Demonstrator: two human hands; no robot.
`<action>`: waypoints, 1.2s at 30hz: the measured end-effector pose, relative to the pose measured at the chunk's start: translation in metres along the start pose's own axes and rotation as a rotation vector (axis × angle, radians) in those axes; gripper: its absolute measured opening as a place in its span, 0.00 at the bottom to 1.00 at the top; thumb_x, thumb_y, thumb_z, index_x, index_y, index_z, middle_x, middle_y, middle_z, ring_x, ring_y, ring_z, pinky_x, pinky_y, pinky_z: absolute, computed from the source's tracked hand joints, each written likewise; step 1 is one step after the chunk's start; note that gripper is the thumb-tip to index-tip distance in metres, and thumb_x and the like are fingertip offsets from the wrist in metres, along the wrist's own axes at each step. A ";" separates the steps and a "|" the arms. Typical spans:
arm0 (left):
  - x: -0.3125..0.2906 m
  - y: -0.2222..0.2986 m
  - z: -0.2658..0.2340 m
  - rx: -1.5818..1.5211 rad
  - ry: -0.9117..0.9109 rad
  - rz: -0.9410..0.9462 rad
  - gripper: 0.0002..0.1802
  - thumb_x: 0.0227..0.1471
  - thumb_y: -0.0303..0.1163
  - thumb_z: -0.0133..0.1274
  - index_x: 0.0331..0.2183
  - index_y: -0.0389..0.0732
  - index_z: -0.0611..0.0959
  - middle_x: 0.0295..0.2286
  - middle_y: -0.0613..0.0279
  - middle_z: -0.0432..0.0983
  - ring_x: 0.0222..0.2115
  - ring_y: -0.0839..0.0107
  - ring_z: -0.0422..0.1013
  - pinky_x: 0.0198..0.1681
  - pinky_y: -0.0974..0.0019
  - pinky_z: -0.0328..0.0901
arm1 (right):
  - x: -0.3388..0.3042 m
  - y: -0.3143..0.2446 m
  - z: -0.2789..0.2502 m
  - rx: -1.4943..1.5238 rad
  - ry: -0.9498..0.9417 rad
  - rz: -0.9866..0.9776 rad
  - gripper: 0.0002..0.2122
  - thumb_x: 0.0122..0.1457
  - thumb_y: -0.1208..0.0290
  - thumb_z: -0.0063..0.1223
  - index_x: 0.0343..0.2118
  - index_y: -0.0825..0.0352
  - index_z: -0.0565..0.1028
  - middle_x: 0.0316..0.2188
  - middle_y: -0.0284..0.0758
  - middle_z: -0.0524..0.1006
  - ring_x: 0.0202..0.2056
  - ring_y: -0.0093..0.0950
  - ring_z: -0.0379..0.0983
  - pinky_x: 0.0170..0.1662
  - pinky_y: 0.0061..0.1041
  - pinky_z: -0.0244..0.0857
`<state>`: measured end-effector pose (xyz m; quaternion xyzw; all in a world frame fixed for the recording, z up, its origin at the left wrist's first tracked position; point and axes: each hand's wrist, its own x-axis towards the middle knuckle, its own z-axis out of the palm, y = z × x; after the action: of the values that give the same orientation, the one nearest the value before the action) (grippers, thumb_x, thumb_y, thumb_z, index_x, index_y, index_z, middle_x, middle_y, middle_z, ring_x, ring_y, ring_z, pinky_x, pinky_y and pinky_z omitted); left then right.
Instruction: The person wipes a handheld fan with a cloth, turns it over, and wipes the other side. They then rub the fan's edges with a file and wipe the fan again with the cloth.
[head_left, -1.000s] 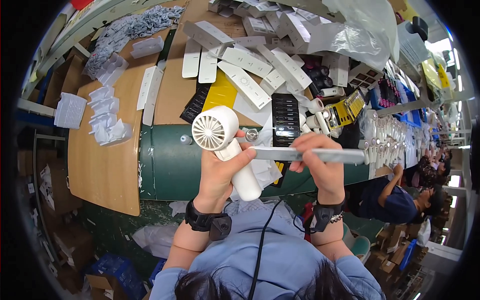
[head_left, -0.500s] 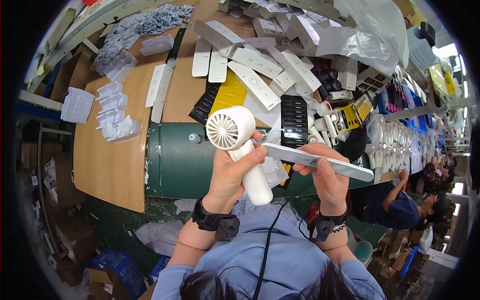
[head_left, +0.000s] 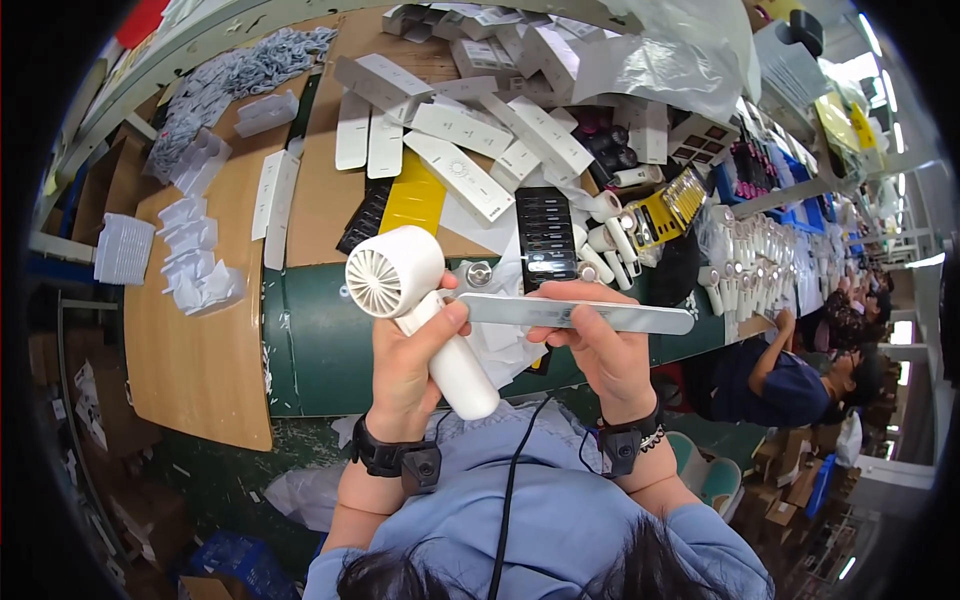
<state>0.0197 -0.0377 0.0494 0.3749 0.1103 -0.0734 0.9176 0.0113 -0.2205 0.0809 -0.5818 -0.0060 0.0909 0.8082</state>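
Note:
My left hand [head_left: 402, 365] is closed around the handle of a white handheld fan [head_left: 466, 382]. The fan's round ribbed head points up and to the left. Between the thumb and fingers of my right hand [head_left: 606, 362] is a long grey nail file [head_left: 648, 318] with rounded ends. Its left end lies against the upper part of the fan's handle, beside my left thumb; the exact contact spot is partly hidden. Just beyond my hands, a small round clear piece [head_left: 479, 273] rests on crumpled white wrap.
White boxes [head_left: 462, 180] are piled at the back of the green table [head_left: 320, 340]. A black tray [head_left: 546, 238] and several white fans [head_left: 607, 242] lie beyond my right hand. Folded paper inserts [head_left: 190, 250] sit at left. A co-worker [head_left: 775, 385] works at right.
The view has shifted, so the scene sits differently. The nail file has come closer to level, its left end staying by my left thumb. Both hands keep their holds.

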 end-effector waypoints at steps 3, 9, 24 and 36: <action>0.000 -0.003 -0.002 -0.009 0.006 0.000 0.21 0.42 0.20 0.55 0.42 0.39 0.70 0.34 0.64 0.69 0.26 0.77 0.68 0.29 0.74 0.66 | 0.000 0.000 -0.003 -0.054 -0.035 -0.017 0.15 0.57 0.75 0.44 0.46 0.77 0.67 0.39 0.49 0.73 0.33 0.30 0.75 0.35 0.20 0.69; 0.001 -0.009 -0.002 0.000 0.001 -0.040 0.21 0.42 0.19 0.55 0.42 0.40 0.70 0.34 0.64 0.69 0.27 0.77 0.69 0.29 0.73 0.66 | -0.001 0.010 0.001 -0.029 -0.021 -0.100 0.18 0.55 0.78 0.47 0.49 0.76 0.64 0.42 0.48 0.72 0.34 0.28 0.73 0.37 0.20 0.67; -0.001 -0.006 0.003 -0.231 -0.277 -0.250 0.21 0.55 0.46 0.43 0.43 0.39 0.70 0.35 0.61 0.70 0.30 0.74 0.69 0.31 0.70 0.67 | 0.002 0.013 0.011 -0.223 -0.008 -0.327 0.21 0.59 0.74 0.41 0.55 0.73 0.59 0.33 0.36 0.71 0.28 0.22 0.67 0.32 0.19 0.63; -0.008 -0.008 0.019 -0.199 -0.275 -0.342 0.30 0.57 0.56 0.30 0.44 0.40 0.70 0.32 0.62 0.73 0.27 0.73 0.71 0.31 0.70 0.69 | 0.005 -0.005 0.028 -1.002 0.038 -0.742 0.19 0.48 0.83 0.51 0.46 0.71 0.71 0.27 0.37 0.72 0.23 0.24 0.69 0.25 0.21 0.65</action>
<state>0.0132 -0.0561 0.0589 0.2452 0.0530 -0.2669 0.9305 0.0142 -0.1951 0.0938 -0.8511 -0.2351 -0.2200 0.4147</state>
